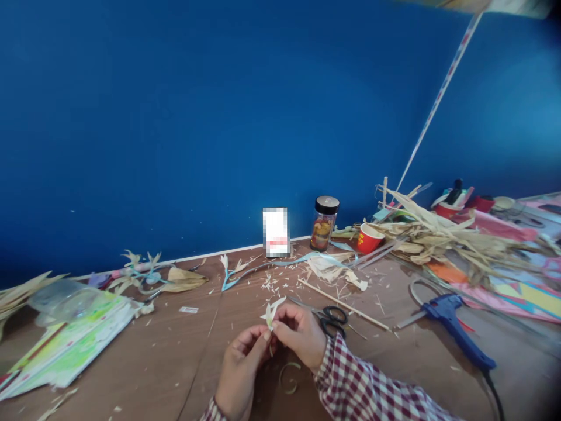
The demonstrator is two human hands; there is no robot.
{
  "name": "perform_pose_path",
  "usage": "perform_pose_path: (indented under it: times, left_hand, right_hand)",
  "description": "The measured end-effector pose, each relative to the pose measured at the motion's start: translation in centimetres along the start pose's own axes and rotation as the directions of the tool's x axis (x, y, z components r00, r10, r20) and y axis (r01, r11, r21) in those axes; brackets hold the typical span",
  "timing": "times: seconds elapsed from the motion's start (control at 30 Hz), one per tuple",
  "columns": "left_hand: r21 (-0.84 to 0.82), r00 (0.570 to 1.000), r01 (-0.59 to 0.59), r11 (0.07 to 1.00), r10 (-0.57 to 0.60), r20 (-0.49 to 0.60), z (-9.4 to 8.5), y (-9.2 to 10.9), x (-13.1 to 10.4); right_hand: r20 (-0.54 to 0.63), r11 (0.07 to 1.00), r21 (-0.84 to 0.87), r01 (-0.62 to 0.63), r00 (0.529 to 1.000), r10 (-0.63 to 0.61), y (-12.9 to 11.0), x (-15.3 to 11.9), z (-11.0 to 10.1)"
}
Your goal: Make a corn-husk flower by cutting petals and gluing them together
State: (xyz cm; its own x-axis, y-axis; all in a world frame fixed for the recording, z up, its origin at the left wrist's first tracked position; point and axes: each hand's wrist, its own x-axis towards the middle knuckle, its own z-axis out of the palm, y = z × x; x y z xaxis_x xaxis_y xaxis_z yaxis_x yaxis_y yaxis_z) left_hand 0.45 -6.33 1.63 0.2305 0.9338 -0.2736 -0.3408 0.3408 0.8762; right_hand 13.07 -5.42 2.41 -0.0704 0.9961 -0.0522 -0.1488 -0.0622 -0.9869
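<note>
Between my two hands is a small pale flower of corn husk [272,311], its petals pointing up and away. My left hand [246,363] pinches its base between thumb and forefinger. From the right side, my right hand [301,333] closes thumb and fingers on the same flower, fingertips touching those of the left. A curled thin strip [289,377] lies on the table below the hands. Black-handled scissors [333,320] rest just beyond my right wrist, their blades partly behind that hand. A finished-looking husk flower on a blue stem [227,275] lies farther back.
A blue glue gun [460,330] with its cord lies at right. Dried husks [432,234] pile behind it. A dark-lidded jar [324,225], a red paper cup [370,238] and a blurred white box [276,232] stand near the wall. A painted sheet [83,339] lies left; a thin stick [346,305] lies mid-table.
</note>
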Motion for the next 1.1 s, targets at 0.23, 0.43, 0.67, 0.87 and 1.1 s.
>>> perform_pose_path:
  times: [0.23,0.43,0.67,0.87,1.1]
  left_hand:
    - [-0.097,1.000,-0.002,0.995,-0.001,-0.028,0.48,0.52,0.05]
    - [-0.107,0.999,0.003,0.994,-0.008,-0.040,0.60,0.59,-0.08]
    - [-0.157,0.999,0.002,0.988,-0.008,-0.035,0.55,0.63,-0.05]
    - [-0.193,1.000,0.016,0.981,-0.020,-0.022,0.34,0.64,0.08]
    - [-0.176,0.999,0.012,0.984,-0.017,-0.029,0.23,0.52,0.19]
  right_hand:
    - [0.030,0.997,0.083,-0.008,1.000,0.006,-0.19,-0.20,0.04]
    - [0.038,0.993,0.117,-0.026,0.999,0.021,-0.13,-0.19,0.04]
    - [0.044,0.997,0.067,-0.036,0.998,0.033,0.26,-0.26,-0.15]
    - [0.058,1.000,0.014,0.001,0.998,-0.002,0.58,-0.06,-0.24]
    - [0.038,0.999,-0.025,0.026,0.999,-0.025,0.70,-0.01,-0.31]
